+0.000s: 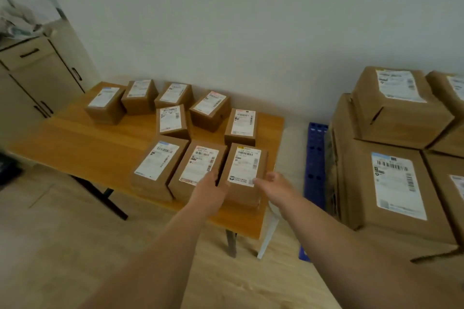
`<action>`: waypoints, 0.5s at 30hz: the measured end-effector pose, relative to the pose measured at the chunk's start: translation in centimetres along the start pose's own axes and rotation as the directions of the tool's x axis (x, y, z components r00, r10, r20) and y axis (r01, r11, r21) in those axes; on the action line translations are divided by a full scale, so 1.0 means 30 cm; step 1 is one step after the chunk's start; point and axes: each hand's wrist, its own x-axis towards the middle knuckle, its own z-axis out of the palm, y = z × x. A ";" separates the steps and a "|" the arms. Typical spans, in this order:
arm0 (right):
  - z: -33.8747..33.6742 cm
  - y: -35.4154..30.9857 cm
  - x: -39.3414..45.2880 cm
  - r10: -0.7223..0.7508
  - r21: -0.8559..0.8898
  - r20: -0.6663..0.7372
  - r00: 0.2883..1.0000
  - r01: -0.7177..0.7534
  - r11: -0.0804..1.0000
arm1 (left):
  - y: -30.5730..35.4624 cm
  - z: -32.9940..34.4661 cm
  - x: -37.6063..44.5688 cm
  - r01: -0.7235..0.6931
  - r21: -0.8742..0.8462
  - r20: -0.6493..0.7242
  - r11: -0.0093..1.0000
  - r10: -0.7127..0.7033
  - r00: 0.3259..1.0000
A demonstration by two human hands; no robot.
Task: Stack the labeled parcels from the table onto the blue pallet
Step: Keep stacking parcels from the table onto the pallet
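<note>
Cardboard parcel (244,173) at the desk's near right corner, a bare hand on each side of it.

The left hand (209,189) presses its left face in the gap beside the next parcel (198,170); the right hand (272,183) lies open-fingered at its right edge, so the grip is loose, nothing lifted. Beyond them more parcels crowd the wooden desk (82,143); right of the right hand, the blue pallet (313,158) carries stacked boxes (391,178).

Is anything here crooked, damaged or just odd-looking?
Mostly tidy. The back parcels on the table sit turned at different angles rather than squared up, like the tilted parcel. On the blue pallet, the top large box sits skewed on the one beneath. No damage visible.
</note>
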 end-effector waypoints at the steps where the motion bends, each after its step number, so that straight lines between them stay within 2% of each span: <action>1: 0.015 0.016 0.018 0.039 -0.002 0.027 0.999 -0.039 0.999 | -0.014 0.020 0.009 0.005 -0.010 0.034 1.000 -0.005 0.999; 4: 0.048 0.068 0.072 0.132 0.044 0.075 0.988 -0.135 0.990 | -0.041 0.058 0.041 0.024 -0.014 0.072 1.000 -0.023 0.997; 8: 0.058 0.116 0.125 0.131 0.173 0.133 0.982 -0.153 0.973 | -0.033 0.083 0.072 0.066 0.017 0.080 0.998 -0.068 0.994; 11: 0.030 0.123 0.129 0.140 0.190 0.083 0.987 -0.153 0.970 | -0.016 0.096 0.077 0.079 0.032 0.076 0.996 -0.081 0.994; 15: -0.008 0.116 0.108 0.112 0.282 0.036 0.993 -0.118 0.952 | 0.027 0.084 0.068 0.029 -0.025 0.022 0.999 -0.028 0.999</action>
